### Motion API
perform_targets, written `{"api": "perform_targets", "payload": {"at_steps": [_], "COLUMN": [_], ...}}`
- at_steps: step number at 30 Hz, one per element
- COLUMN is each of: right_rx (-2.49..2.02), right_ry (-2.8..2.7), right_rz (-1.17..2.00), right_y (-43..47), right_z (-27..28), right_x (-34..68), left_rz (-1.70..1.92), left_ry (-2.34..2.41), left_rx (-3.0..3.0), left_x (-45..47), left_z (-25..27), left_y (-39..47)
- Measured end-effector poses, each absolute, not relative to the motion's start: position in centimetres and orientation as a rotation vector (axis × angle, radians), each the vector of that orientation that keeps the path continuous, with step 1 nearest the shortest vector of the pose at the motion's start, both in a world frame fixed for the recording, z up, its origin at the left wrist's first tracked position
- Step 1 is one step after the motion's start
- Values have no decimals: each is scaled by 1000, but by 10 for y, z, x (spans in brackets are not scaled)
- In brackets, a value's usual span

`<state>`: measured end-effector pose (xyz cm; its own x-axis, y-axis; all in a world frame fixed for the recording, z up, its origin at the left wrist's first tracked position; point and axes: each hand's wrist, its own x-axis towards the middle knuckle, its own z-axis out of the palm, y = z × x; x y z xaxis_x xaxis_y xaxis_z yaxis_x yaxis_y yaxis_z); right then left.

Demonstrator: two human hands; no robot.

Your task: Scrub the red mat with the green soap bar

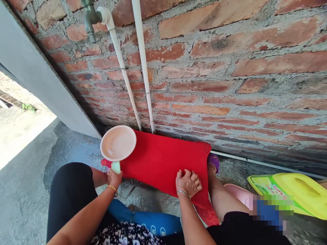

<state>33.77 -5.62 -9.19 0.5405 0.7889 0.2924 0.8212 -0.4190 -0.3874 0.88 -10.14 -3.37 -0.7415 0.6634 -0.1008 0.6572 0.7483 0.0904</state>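
My left hand [114, 179] is closed around a small pale green block [115, 167], just below the rim of a pale pink basin [119, 158]. Whether the block is soap, a brush or a handle I cannot make out. Water appears to lie in the basin, which is at the left end of a long red mat [160, 153]. Toward the mat's right end my right hand [188, 183] rests on the red surface, fingers bent and a little apart. The mat's near right corner hangs down by the right leg.
A brick wall [199, 78] rises behind the mat, with white pipes [144, 64] and a green tap [91, 18]. At right lie a yellow plastic container [298, 190] and a pink tub [238, 195]. A grey panel [46, 64] leans at left above wet concrete [74, 146].
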Motion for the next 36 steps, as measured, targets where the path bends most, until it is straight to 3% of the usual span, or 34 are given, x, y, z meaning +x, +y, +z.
{"api": "perform_targets", "payload": {"at_steps": [6, 13, 16, 20, 23, 27, 31, 36], "right_rx": [-2280, -2288, -2284, -2283, -2290, -2301, -2304, -2281], "right_ry": [-1292, -1302, -1300, -1303, -1308, -1320, -1314, -1304], "right_rz": [-85, -73, -61, -68, -77, -88, -82, -77], "right_y": [-56, -56, -56, -56, -56, -56, -56, -56], "right_z": [-92, -91, -91, -92, -92, -92, -92, -95], "right_x": [338, 337, 337, 337, 337, 336, 336, 337], "left_rz": [59, -5, -31, 141, 159, 150, 124, 24], "left_ry": [2814, 2235, 2051, 2339, 2699, 2788, 2640, 1976], "left_rx": [860, 1686, 1758, 1545, 1028, 743, 1089, 1742], "left_x": [14, 99, 118, 83, 36, 10, 49, 120], "left_z": [-33, -58, -65, -53, -35, -22, -41, -81], "left_y": [-100, -132, -144, -129, -106, -86, -97, -134]}}
